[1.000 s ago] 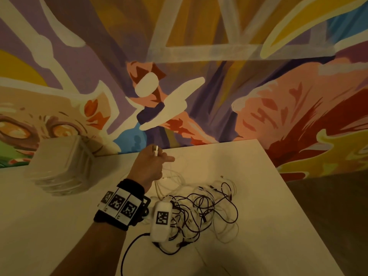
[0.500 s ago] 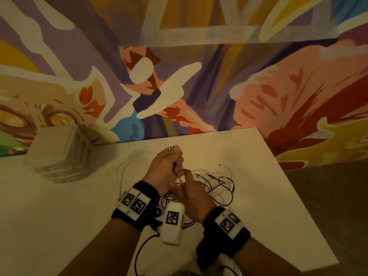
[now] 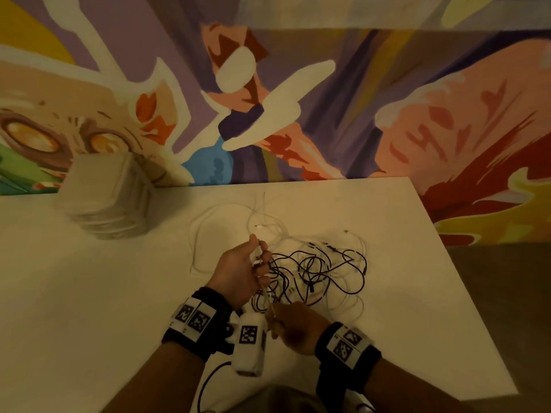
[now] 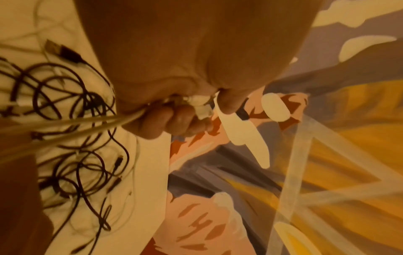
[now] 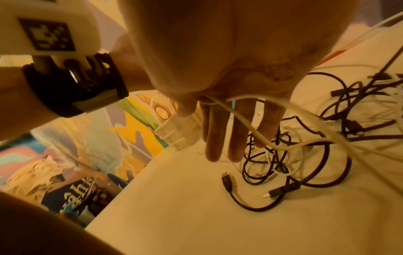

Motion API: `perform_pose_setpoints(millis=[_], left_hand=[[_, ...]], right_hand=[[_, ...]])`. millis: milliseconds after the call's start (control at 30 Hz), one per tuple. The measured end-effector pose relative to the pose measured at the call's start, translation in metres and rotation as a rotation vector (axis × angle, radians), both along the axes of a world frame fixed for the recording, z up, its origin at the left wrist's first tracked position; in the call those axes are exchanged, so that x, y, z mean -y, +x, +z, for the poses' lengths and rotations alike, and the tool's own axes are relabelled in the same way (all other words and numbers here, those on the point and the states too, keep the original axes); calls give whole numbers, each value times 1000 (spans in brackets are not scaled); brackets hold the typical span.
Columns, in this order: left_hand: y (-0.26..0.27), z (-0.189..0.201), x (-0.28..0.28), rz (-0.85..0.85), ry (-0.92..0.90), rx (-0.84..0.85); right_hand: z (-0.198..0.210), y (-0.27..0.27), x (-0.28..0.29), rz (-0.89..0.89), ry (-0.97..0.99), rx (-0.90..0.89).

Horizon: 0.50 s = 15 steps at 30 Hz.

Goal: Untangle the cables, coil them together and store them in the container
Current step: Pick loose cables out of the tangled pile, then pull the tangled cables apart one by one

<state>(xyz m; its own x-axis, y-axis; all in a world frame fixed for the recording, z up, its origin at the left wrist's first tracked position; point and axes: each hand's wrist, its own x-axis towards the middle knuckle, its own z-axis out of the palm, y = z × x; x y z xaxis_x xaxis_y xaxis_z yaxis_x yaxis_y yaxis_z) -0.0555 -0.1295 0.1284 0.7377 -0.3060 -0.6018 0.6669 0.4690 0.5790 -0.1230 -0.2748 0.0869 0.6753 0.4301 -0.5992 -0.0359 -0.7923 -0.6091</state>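
A tangle of black cables (image 3: 319, 269) and white cables (image 3: 226, 210) lies on the white table (image 3: 89, 293). My left hand (image 3: 258, 262) is raised just left of the tangle, its fingers curled round a white cable and its plug (image 4: 201, 105). From that fist the white cable (image 4: 82, 132) runs taut back to my right hand (image 3: 277, 318), which pinches it near my body. In the right wrist view the cable (image 5: 242, 120) crosses my straight fingers (image 5: 216, 138). The translucent lidded container (image 3: 107, 195) stands at the back left, away from both hands.
A painted mural wall (image 3: 328, 99) rises right behind the table. The table's right edge (image 3: 465, 278) slants toward me, with dark floor (image 3: 512, 308) beyond it. Black plug ends (image 5: 226, 182) lie loose near my right hand.
My right hand came into view, met the left hand, then slid back toward me along the white cable, drawing it taut. The left hand kept its grip and dropped closer to the tangle.
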Motion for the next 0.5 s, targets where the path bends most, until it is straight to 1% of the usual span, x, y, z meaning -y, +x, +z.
perform_pose_setpoints(millis=[67,167,233,333,367,433,500], left_hand=[[0,-6,-12,31,113,2],[-1,-17,-27,87,297,20],[-4,-22,-37,115,373,26],[-7,-30,-52,175,400,14],[-7,-32,-57,194,403,6],[-8,-35,-65,224,409,-3],[-9,-38,-72,237,416,-3]], right_hand=[[-7,3,2,44,-24,27],[-9,17,7,51,-9,162],[-7,34,7,45,13,154],[-9,59,2,7,54,85],[-9,66,0,-7,58,88],[-10,77,-3,-57,20,139],[-13,83,-5,-153,-23,215]])
